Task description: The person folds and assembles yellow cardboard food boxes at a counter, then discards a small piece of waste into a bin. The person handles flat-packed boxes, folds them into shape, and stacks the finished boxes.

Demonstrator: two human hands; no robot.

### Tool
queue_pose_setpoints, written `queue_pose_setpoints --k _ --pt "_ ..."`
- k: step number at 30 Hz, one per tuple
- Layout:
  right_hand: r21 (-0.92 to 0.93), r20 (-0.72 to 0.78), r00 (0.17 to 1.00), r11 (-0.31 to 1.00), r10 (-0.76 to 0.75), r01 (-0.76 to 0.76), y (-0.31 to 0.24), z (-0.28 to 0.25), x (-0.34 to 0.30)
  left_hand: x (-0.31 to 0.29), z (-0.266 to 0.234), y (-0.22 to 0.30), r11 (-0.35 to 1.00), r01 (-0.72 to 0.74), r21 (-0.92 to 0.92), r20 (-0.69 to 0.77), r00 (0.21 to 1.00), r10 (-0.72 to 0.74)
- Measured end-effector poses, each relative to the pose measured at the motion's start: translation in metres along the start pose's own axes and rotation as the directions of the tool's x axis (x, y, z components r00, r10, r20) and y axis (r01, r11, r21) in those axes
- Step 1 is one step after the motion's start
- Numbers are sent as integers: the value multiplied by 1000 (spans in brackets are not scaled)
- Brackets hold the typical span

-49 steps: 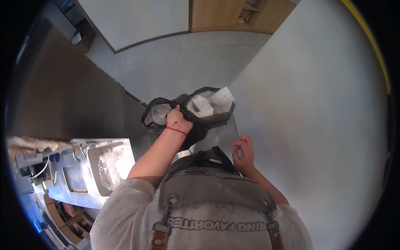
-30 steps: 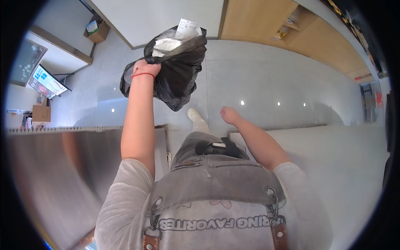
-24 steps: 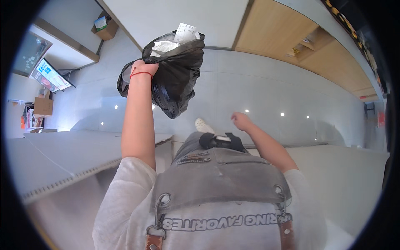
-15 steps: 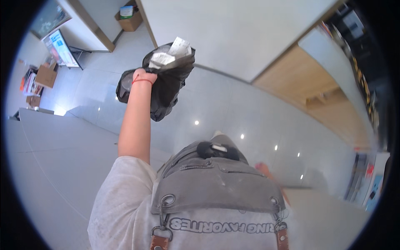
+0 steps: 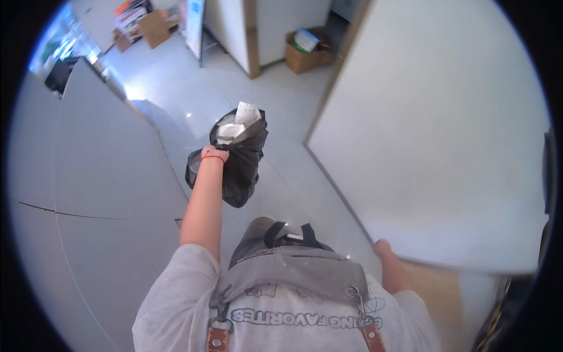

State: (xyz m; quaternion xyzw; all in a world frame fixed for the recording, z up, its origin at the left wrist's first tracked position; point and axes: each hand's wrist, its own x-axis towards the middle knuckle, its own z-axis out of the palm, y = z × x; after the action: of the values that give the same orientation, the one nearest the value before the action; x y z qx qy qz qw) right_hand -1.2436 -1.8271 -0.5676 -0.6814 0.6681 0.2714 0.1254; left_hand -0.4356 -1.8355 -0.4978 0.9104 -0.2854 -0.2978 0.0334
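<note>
My left hand [image 5: 215,154] is stretched out ahead, its fingers closed round the gathered side of a black plastic bag [image 5: 243,170]. Crumpled white paper [image 5: 230,132] and a printed slip [image 5: 248,111] stick out of the bag's open top. Part of the bag bulges out to the left of my wrist, which wears a thin red cord. My right hand [image 5: 383,247] hangs low beside my body, near the foot of a white panel. It is small and blurred, so its fingers cannot be made out, and nothing visible hangs from it.
A large white panel [image 5: 434,135] rises on the right, and grey panels [image 5: 111,193] line the left. Ahead on the grey tiled floor [image 5: 287,170] stand an open cardboard box [image 5: 301,60], a display board [image 5: 193,29] and more boxes [image 5: 155,29].
My view has turned left and I have moved forward along the floor. The bag stays in my left hand and sits lower in view. My right arm shows more now.
</note>
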Motion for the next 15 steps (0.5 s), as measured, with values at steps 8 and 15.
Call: queue_pose_setpoints --k 8,15 --pt "-27 -170 830 844 -532 536 -413 -298 187 200 -143 -93 980 181 -89 26 984 -179" --pt "27 -142 680 684 -720 729 -528 -247 298 317 -282 -127 916 366 -167 48 931 -363"
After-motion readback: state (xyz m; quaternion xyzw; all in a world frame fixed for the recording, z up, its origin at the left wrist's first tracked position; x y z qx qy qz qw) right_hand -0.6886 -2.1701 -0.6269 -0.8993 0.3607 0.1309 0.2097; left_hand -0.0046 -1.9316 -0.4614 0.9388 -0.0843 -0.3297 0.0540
